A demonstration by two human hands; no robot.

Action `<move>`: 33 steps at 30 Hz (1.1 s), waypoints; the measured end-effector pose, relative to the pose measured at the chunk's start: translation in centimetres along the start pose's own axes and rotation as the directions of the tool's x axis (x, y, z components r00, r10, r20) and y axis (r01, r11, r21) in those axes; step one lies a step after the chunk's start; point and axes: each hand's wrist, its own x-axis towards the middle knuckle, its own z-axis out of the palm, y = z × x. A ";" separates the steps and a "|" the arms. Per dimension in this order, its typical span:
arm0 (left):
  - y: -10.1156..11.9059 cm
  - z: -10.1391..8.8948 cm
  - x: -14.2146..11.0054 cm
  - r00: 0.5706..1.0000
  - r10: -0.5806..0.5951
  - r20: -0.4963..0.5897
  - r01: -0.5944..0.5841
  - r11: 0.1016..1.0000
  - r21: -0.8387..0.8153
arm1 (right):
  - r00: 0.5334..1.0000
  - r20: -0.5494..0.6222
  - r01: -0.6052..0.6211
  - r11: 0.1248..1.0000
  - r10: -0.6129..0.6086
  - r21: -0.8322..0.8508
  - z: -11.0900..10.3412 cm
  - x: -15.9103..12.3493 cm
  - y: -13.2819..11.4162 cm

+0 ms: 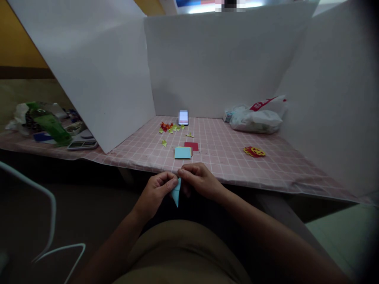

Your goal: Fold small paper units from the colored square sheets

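Just off the table's front edge, over my lap, a light blue folded paper (176, 194) hangs with a narrow point downward. My left hand (158, 191) pinches its upper left side between thumb and fingers. At the paper's top, my right hand (199, 177) is closed, thumb against fingertips, gripping the upper end. The fingers cover the top folds. Straight ahead on the table lies a stack of paper sheets (182, 153), light blue uppermost. A red sheet (192, 146) sticks out behind it.
Small yellow-green folded papers (164, 142) and red-orange ones (166, 126) sit farther back, before a small screen (183, 117). Red and yellow cut-outs (254, 152) and a white plastic bag (256, 119) are to the right. Left, beyond a white panel (103, 71), lie a green bottle (53, 126) and a scale (83, 144).
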 end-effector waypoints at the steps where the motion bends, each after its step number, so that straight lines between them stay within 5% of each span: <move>1: 0.0 0.0 0.0 1.000 0.000 -0.008 0.000 1.000 -0.010 | 1.000 0.003 0.009 1.000 -0.009 0.021 -0.1 0.0 0.0; 8: -0.4 -0.1 0.1 0.999 0.007 -0.041 -0.007 1.000 0.009 | 0.999 0.041 0.029 0.999 -0.028 -0.023 -0.3 0.1 0.3; 17: -0.2 0.0 0.3 0.988 0.010 -0.156 -0.007 1.000 0.021 | 0.976 -0.134 0.138 0.963 -0.172 -0.233 -0.5 0.0 -0.2; 25: -0.4 -0.1 0.3 0.980 0.036 -0.197 -0.034 0.999 0.011 | 1.000 -0.015 -0.023 0.991 0.025 0.135 0.2 0.5 0.8; 33: -0.5 -0.1 0.3 0.976 0.056 -0.212 -0.060 0.998 -0.010 | 0.992 -0.112 0.048 0.998 -0.053 -0.040 0.0 0.3 0.9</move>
